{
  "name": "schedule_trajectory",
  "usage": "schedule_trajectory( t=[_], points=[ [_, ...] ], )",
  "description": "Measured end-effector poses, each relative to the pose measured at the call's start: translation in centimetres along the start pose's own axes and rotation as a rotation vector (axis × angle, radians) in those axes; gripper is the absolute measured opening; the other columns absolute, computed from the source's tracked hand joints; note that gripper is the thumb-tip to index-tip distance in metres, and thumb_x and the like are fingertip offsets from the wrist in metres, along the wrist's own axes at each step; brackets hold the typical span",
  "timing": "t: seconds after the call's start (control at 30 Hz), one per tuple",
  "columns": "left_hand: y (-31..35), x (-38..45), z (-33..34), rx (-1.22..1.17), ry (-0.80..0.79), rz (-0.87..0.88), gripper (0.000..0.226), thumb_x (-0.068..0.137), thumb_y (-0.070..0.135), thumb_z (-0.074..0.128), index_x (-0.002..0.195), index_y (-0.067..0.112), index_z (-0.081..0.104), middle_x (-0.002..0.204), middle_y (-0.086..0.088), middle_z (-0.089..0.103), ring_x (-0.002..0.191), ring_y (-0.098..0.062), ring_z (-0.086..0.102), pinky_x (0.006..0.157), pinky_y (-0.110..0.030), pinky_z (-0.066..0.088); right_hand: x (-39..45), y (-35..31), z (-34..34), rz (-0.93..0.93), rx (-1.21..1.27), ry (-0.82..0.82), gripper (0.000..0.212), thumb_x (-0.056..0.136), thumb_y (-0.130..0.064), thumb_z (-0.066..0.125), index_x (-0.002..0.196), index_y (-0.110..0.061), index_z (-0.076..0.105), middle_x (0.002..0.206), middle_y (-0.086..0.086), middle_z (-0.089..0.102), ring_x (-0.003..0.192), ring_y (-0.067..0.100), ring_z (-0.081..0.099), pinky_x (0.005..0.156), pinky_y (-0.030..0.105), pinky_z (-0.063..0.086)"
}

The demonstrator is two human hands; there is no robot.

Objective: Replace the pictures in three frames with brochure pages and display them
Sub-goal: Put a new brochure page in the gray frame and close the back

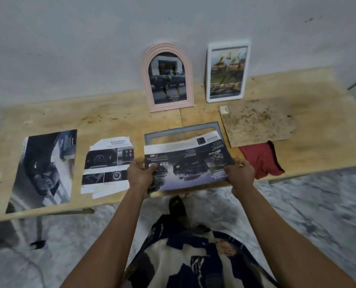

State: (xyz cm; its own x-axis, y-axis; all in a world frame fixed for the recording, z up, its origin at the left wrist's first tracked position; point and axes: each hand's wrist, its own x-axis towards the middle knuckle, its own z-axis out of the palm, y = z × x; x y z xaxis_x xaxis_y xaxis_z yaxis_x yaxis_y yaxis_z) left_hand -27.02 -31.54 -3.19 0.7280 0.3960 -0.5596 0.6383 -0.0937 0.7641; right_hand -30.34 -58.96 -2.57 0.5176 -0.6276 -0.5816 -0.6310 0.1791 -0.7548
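Observation:
A brochure page [190, 161] with dark cars printed on it is held just above the table's front edge, printed upside down to me. My left hand [140, 173] grips its left edge and my right hand [240, 172] grips its right edge. Under its far side lies a grey rectangular frame [181, 132], flat and partly covered. A pink arched frame [167, 77] holding a truck picture and a white rectangular frame [227, 72] holding a printed page lean upright against the wall.
On the wooden table [110, 119] lie a torn brochure page [107, 165] and a larger dark brochure [46, 171] at the left. A speckled backing board [258, 123] and a red cloth [261, 159] sit at the right. My patterned clothing is below.

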Motion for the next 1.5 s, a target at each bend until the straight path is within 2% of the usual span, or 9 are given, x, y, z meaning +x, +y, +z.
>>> schedule_trajectory(
  t=[0.27, 0.4, 0.53, 0.73, 0.9, 1.03, 1.2, 1.37, 1.5],
  points=[
    [-0.4, 2.4, 1.4, 0.313, -0.039, 0.142, 0.055, 0.058, 0.037, 0.086, 0.106, 0.023, 0.063, 0.093, 0.008, 0.075, 0.084, -0.015, 0.071, 0.082, -0.041, 0.058, 1.2, -1.2, 1.8, -0.075, -0.224, 0.036, 0.026, 0.071, -0.006, 0.070, 0.093, -0.017, 0.063, 0.088, 0.006, 0.070, 0.079, 0.025, 0.066, 0.075, 0.039, 0.057],
    [0.4, 2.1, 1.7, 0.389, -0.082, 0.216, 0.044, 0.069, 0.012, 0.088, 0.108, 0.008, 0.067, 0.097, 0.001, 0.073, 0.081, -0.016, 0.069, 0.074, -0.029, 0.056, 1.9, -1.1, 2.3, -0.087, -0.303, 0.046, 0.026, 0.072, -0.009, 0.074, 0.096, -0.014, 0.064, 0.090, 0.005, 0.070, 0.084, 0.026, 0.067, 0.083, 0.040, 0.057],
    [0.5, 2.5, 2.3, 0.484, -0.094, 0.289, 0.043, 0.066, 0.002, 0.087, 0.105, 0.011, 0.070, 0.089, 0.001, 0.071, 0.069, -0.010, 0.064, 0.057, -0.012, 0.048, 2.9, -1.9, 2.3, -0.140, -0.417, 0.015, 0.026, 0.080, -0.011, 0.071, 0.105, -0.009, 0.065, 0.090, 0.005, 0.065, 0.083, 0.023, 0.060, 0.077, 0.029, 0.048],
    [-2.9, 5.8, 3.0, 0.659, -0.067, 0.246, 0.055, 0.060, 0.021, 0.079, 0.111, 0.023, 0.059, 0.107, -0.006, 0.061, 0.090, -0.024, 0.064, 0.083, -0.040, 0.060, 4.2, -2.7, 2.5, -0.228, -0.611, -0.047, 0.022, 0.081, -0.010, 0.068, 0.103, -0.009, 0.064, 0.100, 0.012, 0.069, 0.093, 0.030, 0.063, 0.076, 0.026, 0.042],
    [0.0, 3.1, 3.3, 0.787, -0.038, 0.267, 0.057, 0.076, 0.019, 0.077, 0.126, 0.009, 0.051, 0.123, -0.016, 0.040, 0.112, -0.035, 0.043, 0.095, -0.040, 0.045, 4.9, -2.4, 2.5, -0.269, -0.695, -0.096, 0.032, 0.083, -0.010, 0.065, 0.115, -0.003, 0.062, 0.111, 0.018, 0.068, 0.101, 0.033, 0.064, 0.078, 0.029, 0.045],
    [-0.1, 2.8, 3.4, 0.801, -0.051, 0.270, 0.081, 0.081, 0.022, 0.076, 0.148, 0.016, 0.032, 0.132, -0.016, 0.035, 0.121, -0.038, 0.036, 0.099, -0.046, 0.041, 5.2, -2.1, 2.3, -0.316, -0.763, -0.120, 0.036, 0.086, -0.016, 0.063, 0.120, -0.004, 0.059, 0.116, 0.018, 0.065, 0.103, 0.035, 0.061, 0.071, 0.030, 0.043],
    [-0.6, 2.7, 3.0, 0.669, -0.064, 0.289, 0.085, 0.076, 0.020, 0.084, 0.147, 0.016, 0.037, 0.133, -0.013, 0.038, 0.122, -0.032, 0.042, 0.105, -0.040, 0.040, 4.9, -2.0, 2.6, -0.442, -1.012, -0.155, 0.037, 0.088, -0.023, 0.059, 0.123, -0.012, 0.052, 0.128, 0.011, 0.046, 0.118, 0.031, 0.042, 0.076, 0.036, 0.039],
    [-0.4, 2.4, 2.8, 0.838, -0.159, 0.316, 0.103, 0.069, 0.037, 0.089, 0.152, 0.016, 0.031, 0.152, -0.011, 0.022, 0.134, -0.035, 0.027, 0.110, -0.046, 0.036, 5.2, -1.4, 2.9, -0.581, -1.160, -0.345, 0.060, 0.087, -0.032, 0.061, 0.143, -0.029, 0.039, 0.155, 0.000, 0.022, 0.137, 0.029, 0.019, 0.092, 0.045, 0.047],
    [-0.1, 2.5, 2.9, 0.910, -0.163, 0.332, 0.100, 0.071, 0.036, 0.088, 0.151, 0.016, 0.031, 0.154, -0.010, 0.020, 0.135, -0.037, 0.025, 0.110, -0.047, 0.033, 5.2, -0.8, 2.9, -0.612, -1.254, -0.388, 0.065, 0.089, -0.046, 0.056, 0.148, -0.032, 0.030, 0.158, -0.003, 0.013, 0.139, 0.031, 0.012, 0.096, 0.049, 0.046]
  ],
)
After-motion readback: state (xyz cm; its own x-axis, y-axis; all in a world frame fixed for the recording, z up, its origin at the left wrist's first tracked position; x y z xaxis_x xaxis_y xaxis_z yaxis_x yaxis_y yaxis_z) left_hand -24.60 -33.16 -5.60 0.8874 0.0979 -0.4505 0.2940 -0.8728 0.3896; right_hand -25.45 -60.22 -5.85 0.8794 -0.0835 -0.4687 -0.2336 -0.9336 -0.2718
